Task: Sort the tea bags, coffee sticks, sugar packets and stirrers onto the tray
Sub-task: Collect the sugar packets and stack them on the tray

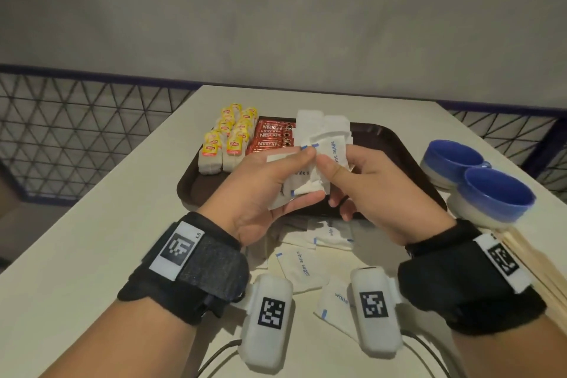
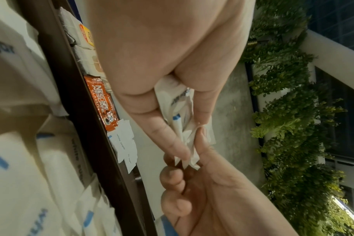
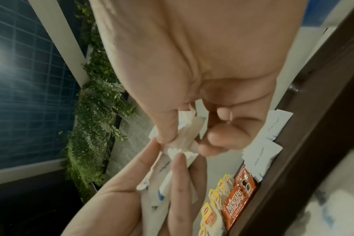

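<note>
Both hands hold one bunch of white sugar packets [image 1: 329, 147] just above the near edge of the dark brown tray [image 1: 395, 144]. My left hand [image 1: 302, 173] grips the bunch from the left, thumb on top. My right hand [image 1: 333, 182] pinches its right side; the right wrist view shows the thumb pressing the crumpled packets [image 3: 184, 143]. On the tray lie yellow-tagged tea bags [image 1: 227, 141] at the left, red coffee sticks [image 1: 270, 138] beside them, and a sugar pile [image 1: 319, 123] behind. Several loose sugar packets [image 1: 297, 267] lie on the table under my wrists. Wooden stirrers [image 1: 527, 258] lie at the right.
Two blue cups [image 1: 491, 193] stand on the table right of the tray, close to the stirrers. The right half of the tray is bare. A wire fence [image 1: 76, 132] runs behind the white table, and a grey wall rises beyond it.
</note>
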Demonstrator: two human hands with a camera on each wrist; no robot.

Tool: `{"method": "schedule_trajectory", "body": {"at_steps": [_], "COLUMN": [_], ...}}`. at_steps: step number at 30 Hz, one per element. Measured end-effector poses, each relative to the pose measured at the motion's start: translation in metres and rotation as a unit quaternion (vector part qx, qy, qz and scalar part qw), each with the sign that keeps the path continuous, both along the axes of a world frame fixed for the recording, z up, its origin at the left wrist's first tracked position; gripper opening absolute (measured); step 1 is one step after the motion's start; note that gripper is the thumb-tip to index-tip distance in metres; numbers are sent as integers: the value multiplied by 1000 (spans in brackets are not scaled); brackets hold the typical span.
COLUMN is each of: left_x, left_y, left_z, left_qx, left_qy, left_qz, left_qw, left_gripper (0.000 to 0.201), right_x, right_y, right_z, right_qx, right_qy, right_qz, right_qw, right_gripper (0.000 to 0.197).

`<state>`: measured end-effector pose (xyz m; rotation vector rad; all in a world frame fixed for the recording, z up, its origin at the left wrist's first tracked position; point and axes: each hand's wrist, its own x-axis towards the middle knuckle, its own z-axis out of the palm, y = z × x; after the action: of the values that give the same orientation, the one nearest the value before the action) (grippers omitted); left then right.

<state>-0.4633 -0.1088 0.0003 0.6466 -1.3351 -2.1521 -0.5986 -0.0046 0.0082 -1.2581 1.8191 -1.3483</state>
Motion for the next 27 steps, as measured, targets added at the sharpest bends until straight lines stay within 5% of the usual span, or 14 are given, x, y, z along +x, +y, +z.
{"method": "schedule_trajectory", "body": {"at_steps": [12, 27], "left_x": [0, -1], "left_y": [2, 1], "left_z": [1, -1], "left_qx": [0, 5], "left_qy": [12, 3], "left_qz": [5, 12], "left_qw": [1000, 1000], "left_gripper": [31, 33], "right_x": [1, 2], "right_y": [2, 3], "right_z": [-1, -1], "right_qx": [-90, -105], "right_qy": [-152, -138], "right_qz": [-25, -67], "right_qw": [984, 983], "right_gripper": [15, 13]}}
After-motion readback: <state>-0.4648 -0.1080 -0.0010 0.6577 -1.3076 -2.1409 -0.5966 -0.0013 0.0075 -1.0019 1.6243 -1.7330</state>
